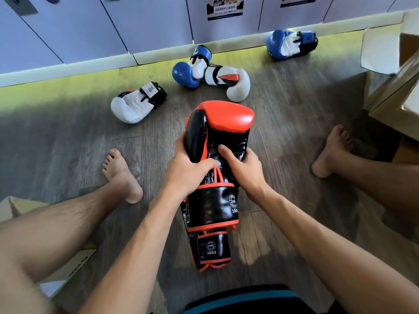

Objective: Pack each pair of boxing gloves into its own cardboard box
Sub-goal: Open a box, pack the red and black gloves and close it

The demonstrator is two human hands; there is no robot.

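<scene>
Head view: the person sits on the wood-pattern floor (68, 143) with legs spread, the left foot (120, 175) and right foot (333, 150) bare.

1. Grip. Both hands hold the black-and-red glove (217, 123) above the middle of the floor, padded end pointing away from the person. The left hand (186, 171) wraps round the glove's left side with the thumb laid across its palm. The right hand (244, 168) wraps round the right side, thumb pressed on the palm. Both hands are closed firmly on the glove just above its cuff.

2. Second glove. A second black-and-red cuff (213, 250) shows directly under the first, nearer the person. It appears to belong to the matching glove stacked beneath, though most of it is hidden.

3. Loose gloves. Four lie toward the far edge of the floor, along the base of the lockers (147, 23):
- white glove (133, 105), far left;
- blue-and-white glove (190, 69), touching the white-and-red glove (229, 82) beside it;
- blue glove (290, 44), close against the far edge, toward the right.

4. Boxes. An open cardboard box (396, 91) stands at the right edge of the floor. A second cardboard box (68, 266) lies at the near left, partly under the left leg. No glove is visible inside either box.
</scene>
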